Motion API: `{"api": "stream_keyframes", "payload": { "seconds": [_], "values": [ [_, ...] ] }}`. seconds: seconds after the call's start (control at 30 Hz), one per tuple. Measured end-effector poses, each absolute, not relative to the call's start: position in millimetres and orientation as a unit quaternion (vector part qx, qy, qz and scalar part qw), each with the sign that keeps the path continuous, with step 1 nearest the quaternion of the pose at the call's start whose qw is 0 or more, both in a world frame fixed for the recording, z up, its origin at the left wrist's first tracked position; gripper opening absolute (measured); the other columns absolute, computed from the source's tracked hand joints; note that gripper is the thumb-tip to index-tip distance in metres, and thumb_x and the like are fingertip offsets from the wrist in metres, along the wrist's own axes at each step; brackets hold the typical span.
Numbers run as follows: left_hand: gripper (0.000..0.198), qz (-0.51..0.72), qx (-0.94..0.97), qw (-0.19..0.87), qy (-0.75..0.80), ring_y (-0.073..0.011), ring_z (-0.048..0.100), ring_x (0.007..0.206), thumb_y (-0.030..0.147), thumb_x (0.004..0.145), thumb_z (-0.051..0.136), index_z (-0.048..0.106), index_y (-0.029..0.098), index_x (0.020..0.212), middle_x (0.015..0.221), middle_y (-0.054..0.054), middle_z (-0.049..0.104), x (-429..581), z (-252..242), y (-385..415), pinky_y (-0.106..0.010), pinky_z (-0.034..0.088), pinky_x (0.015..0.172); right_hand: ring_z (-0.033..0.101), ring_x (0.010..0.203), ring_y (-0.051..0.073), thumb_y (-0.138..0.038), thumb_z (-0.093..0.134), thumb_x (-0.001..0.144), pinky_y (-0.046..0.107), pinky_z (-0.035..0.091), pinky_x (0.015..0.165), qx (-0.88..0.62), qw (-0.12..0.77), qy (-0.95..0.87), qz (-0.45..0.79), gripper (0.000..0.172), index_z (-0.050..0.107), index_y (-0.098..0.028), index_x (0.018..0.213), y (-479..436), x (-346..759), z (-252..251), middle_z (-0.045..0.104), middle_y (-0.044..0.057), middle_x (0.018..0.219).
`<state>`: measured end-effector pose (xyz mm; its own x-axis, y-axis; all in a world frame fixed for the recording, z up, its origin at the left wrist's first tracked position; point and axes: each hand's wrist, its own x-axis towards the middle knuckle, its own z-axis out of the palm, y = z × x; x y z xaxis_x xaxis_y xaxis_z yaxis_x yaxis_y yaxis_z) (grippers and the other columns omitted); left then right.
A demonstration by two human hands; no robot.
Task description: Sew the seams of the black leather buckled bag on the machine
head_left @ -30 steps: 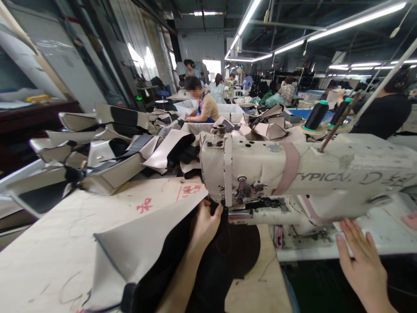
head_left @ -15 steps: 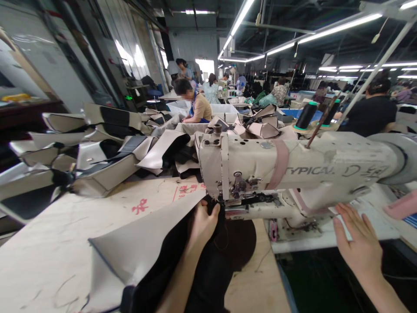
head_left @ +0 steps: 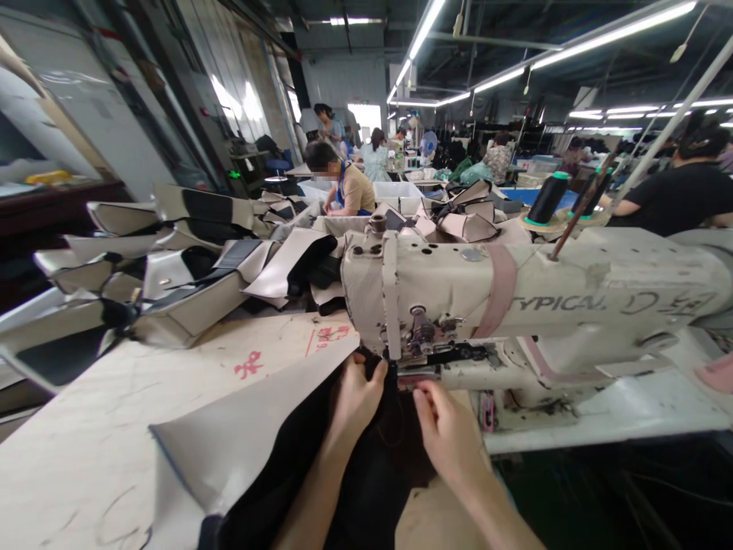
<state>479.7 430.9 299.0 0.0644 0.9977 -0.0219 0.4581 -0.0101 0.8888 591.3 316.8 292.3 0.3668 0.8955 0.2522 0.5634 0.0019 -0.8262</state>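
Note:
A light grey and black sewn piece (head_left: 246,428) drapes across the wooden tabletop and runs up under the head of an industrial sewing machine (head_left: 424,290). My left hand (head_left: 360,389) pinches its black edge just left of the needle area. Close by on the right, my right hand (head_left: 443,420) is closed, thumb and index finger together at the front of the machine's narrow bed (head_left: 458,376). Whatever lies between those fingertips is too small to make out. The needle itself is hidden behind the presser parts.
Finished-looking grey and black pieces (head_left: 188,305) are heaped at the left and behind the machine. Black thread cones (head_left: 548,200) stand on the machine's far side. A co-worker in a tan shirt (head_left: 358,189) sits beyond the heap. Red markings (head_left: 247,365) show on the wooden tabletop (head_left: 74,435).
My right hand has moved left from the machine's base at the right to beside the needle area, its fingers closing. My left hand stays on the black edge. The view has shifted slightly.

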Motion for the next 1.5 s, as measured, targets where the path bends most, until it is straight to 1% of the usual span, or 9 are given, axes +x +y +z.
{"api": "stream_keyframes", "payload": {
  "seconds": [0.2,0.4,0.57,0.63,0.83,1.07,1.4,1.47,1.5],
  "values": [
    [0.030,0.322,0.654,0.342,0.593,-0.0131,0.043,0.046,0.042,0.073,0.056,0.046,0.019,0.089,0.049,0.008,0.040,478,300,430,-0.022,0.025,0.047,0.053,0.061,0.019,-0.035,0.047,0.084,0.027,0.033,0.059,-0.699,0.507,-0.451,0.228,0.024,0.058,-0.015,0.075,361,560,291,0.057,0.008,0.066],
    [0.028,0.268,0.686,0.278,0.617,-0.0142,0.047,0.051,0.041,0.076,0.051,0.044,0.019,0.092,0.053,0.006,0.044,478,299,429,-0.023,0.028,0.049,0.047,0.055,0.014,-0.034,0.039,0.083,0.023,0.034,0.050,-0.663,0.596,-0.320,0.320,0.028,0.053,-0.016,0.066,373,543,280,0.053,0.003,0.058],
    [0.029,0.274,0.684,0.304,0.604,-0.0170,0.055,0.058,0.038,0.075,0.054,0.047,0.017,0.093,0.060,0.003,0.054,479,302,435,-0.024,0.036,0.054,0.028,0.034,0.008,-0.035,0.033,0.082,0.020,0.023,0.034,-0.616,0.645,-0.190,0.410,0.027,0.044,-0.017,0.064,384,530,279,0.029,-0.007,0.040],
    [0.027,0.280,0.686,0.311,0.596,-0.0183,0.058,0.065,0.035,0.074,0.054,0.049,0.017,0.094,0.068,0.000,0.058,480,304,440,-0.025,0.040,0.058,0.025,0.032,0.007,-0.039,0.037,0.081,0.020,0.021,0.032,-0.597,0.655,-0.176,0.429,0.029,0.042,-0.018,0.060,383,532,279,0.026,-0.008,0.039],
    [0.029,0.311,0.684,0.328,0.572,-0.0208,0.061,0.080,0.032,0.074,0.055,0.050,0.016,0.098,0.081,-0.004,0.063,480,306,444,-0.028,0.044,0.071,0.030,0.040,0.007,-0.039,0.053,0.072,0.019,0.021,0.037,-0.567,0.660,-0.219,0.441,0.034,0.039,-0.018,0.051,371,548,269,0.034,-0.006,0.043],
    [0.029,0.323,0.677,0.344,0.565,-0.0208,0.062,0.080,0.030,0.072,0.057,0.052,0.015,0.097,0.079,-0.004,0.065,479,301,445,-0.030,0.046,0.074,0.029,0.046,0.008,-0.036,0.049,0.075,0.020,0.023,0.041,-0.600,0.650,-0.231,0.405,0.033,0.037,-0.018,0.050,375,549,256,0.033,-0.005,0.046],
    [0.031,0.319,0.686,0.343,0.557,-0.0230,0.063,0.083,0.024,0.071,0.055,0.051,0.017,0.102,0.082,-0.006,0.067,480,306,456,-0.031,0.047,0.074,0.038,0.038,0.010,-0.047,0.047,0.082,0.021,0.027,0.040,-0.635,0.587,-0.343,0.367,0.040,0.054,-0.016,0.058,362,568,274,0.043,-0.003,0.043],
    [0.033,0.316,0.686,0.347,0.556,-0.0233,0.063,0.085,0.024,0.071,0.054,0.051,0.017,0.103,0.085,-0.006,0.068,480,308,456,-0.030,0.047,0.074,0.045,0.045,0.011,-0.044,0.050,0.083,0.021,0.033,0.045,-0.656,0.572,-0.385,0.307,0.034,0.061,-0.016,0.067,337,595,284,0.052,0.000,0.051],
    [0.033,0.315,0.685,0.350,0.556,-0.0235,0.063,0.086,0.024,0.071,0.054,0.051,0.017,0.103,0.087,-0.006,0.068,479,308,456,-0.030,0.047,0.075,0.049,0.049,0.012,-0.042,0.048,0.085,0.021,0.037,0.049,-0.682,0.562,-0.415,0.215,0.031,0.063,-0.016,0.074,321,615,288,0.056,0.001,0.057]
  ]
}}
